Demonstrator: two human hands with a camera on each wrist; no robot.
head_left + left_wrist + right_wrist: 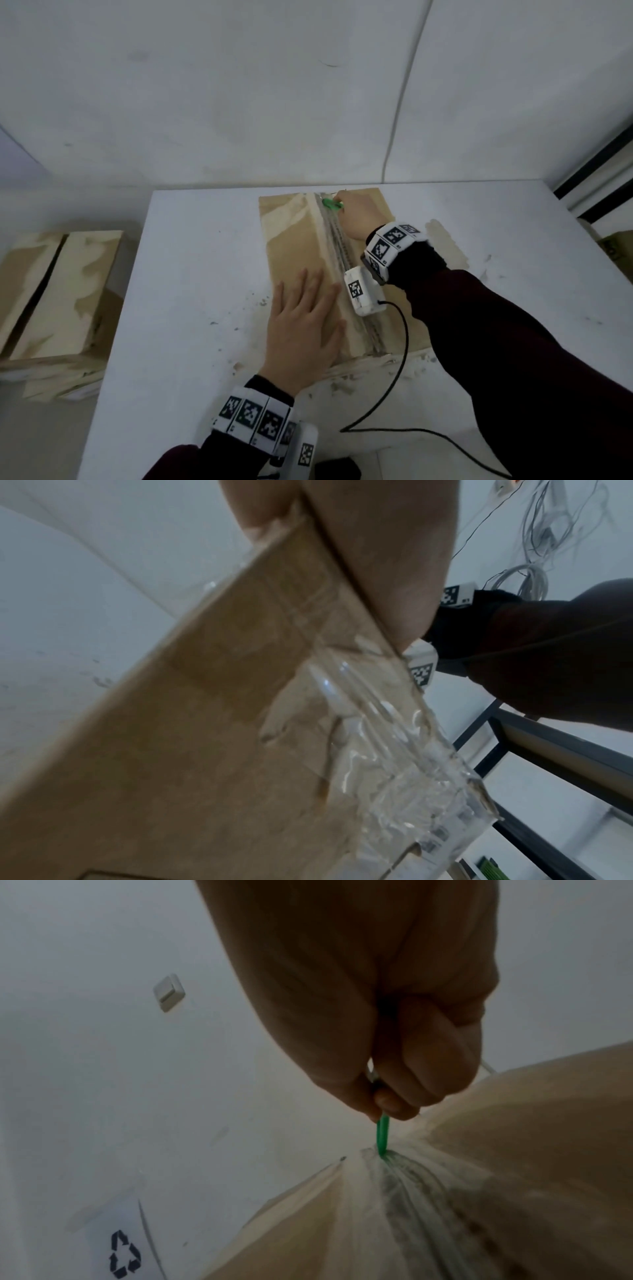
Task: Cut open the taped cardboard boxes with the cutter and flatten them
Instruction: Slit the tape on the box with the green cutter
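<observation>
Brown corrugated cardboard appears twice: one long taped cardboard box [301, 260] lies on the white table [191, 274], and a second cardboard box [58, 301], its top seam already parted, sits lower down beyond the table's left edge. One green-handled cutter [331, 204] is visible, and two hands.

Surroundings: a white wall with a thin cable running down it behind the table; scraps of torn paper and tape on the tabletop around the box; a black cable trailing from the right wrist camera across the near end of the box. The right wrist view shows a wall switch [169, 992] and a recycling symbol [124, 1254] on a white surface. The right forearm and wrist band cover part of the box's right half.

A strip of clear, wrinkled tape [337, 246] runs the length of the box's centre seam. The right hand [359, 216] is clenched round the cutter at the far end of this seam, with the green tip set into the tape. The left hand [305, 329] lies flat, fingers straight, pressing the near left panel just beside the tape.
</observation>
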